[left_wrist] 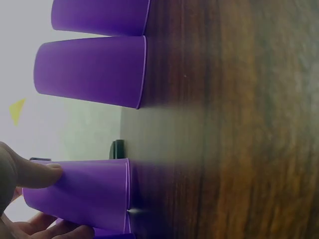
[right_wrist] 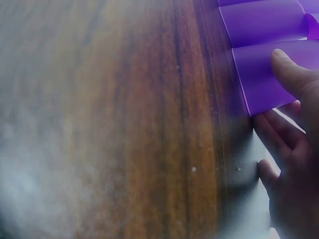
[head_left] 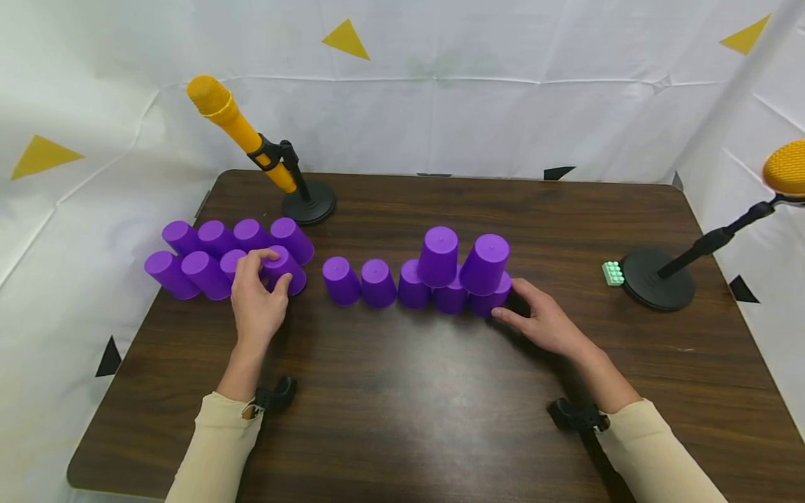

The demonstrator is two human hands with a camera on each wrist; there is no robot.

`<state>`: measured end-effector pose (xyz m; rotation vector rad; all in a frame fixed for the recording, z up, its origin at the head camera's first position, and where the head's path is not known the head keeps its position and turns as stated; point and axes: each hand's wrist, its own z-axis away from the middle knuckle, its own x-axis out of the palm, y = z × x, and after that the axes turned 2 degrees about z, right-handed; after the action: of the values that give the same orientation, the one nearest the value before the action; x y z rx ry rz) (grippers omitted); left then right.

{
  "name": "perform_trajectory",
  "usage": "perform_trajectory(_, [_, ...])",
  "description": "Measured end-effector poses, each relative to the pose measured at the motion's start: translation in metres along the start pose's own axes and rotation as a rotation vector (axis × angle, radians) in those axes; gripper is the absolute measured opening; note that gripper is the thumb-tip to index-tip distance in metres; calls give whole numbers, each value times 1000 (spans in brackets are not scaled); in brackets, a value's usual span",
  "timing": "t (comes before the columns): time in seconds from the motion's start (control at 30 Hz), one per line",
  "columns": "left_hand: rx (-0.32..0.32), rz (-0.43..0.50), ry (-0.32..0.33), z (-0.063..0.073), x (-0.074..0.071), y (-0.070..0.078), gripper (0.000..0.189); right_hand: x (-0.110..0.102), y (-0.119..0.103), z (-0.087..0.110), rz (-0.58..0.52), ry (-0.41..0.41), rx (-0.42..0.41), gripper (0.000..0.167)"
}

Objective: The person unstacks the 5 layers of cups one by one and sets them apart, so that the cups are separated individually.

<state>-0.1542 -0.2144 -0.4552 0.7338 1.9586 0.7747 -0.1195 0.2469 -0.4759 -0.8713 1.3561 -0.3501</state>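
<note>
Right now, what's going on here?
A person is handling upside-down purple cups on a table. The left hand grips the near right cup of a two-row group. The right hand touches the right end cup of a five-cup row, on which two more cups sit as a second layer.

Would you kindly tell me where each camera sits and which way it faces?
Head: worn on the head, facing forward and down over the table; the left hand, right hand and both sleeves show.
Left wrist: worn on that wrist, facing low across the table past the gripped cup; the left hand's thumb and fingers show.
Right wrist: worn on that wrist, facing low across the table, with the end cup at its edge; the right hand's thumb and fingers show.
Shared: head and left wrist both show the left hand gripping its cup.
</note>
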Motion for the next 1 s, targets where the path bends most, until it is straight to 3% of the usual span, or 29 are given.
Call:
perform_trajectory(0.37, [-12, -29, 15, 0, 2, -4, 34, 0, -1, 0, 0, 3, -5, 57])
perform_trajectory(0.67, [21, -41, 42, 0, -2, -1, 34, 0, -2, 0, 4, -4, 12, 59])
perform_trajectory(0.8, [51, -25, 80, -1, -9, 9, 34, -1, -2, 0, 0, -2, 6, 59])
perform_trajectory(1.0, [115, 74, 124, -5, -19, 46, 27, 0, -1, 0, -3, 6, -12, 57])
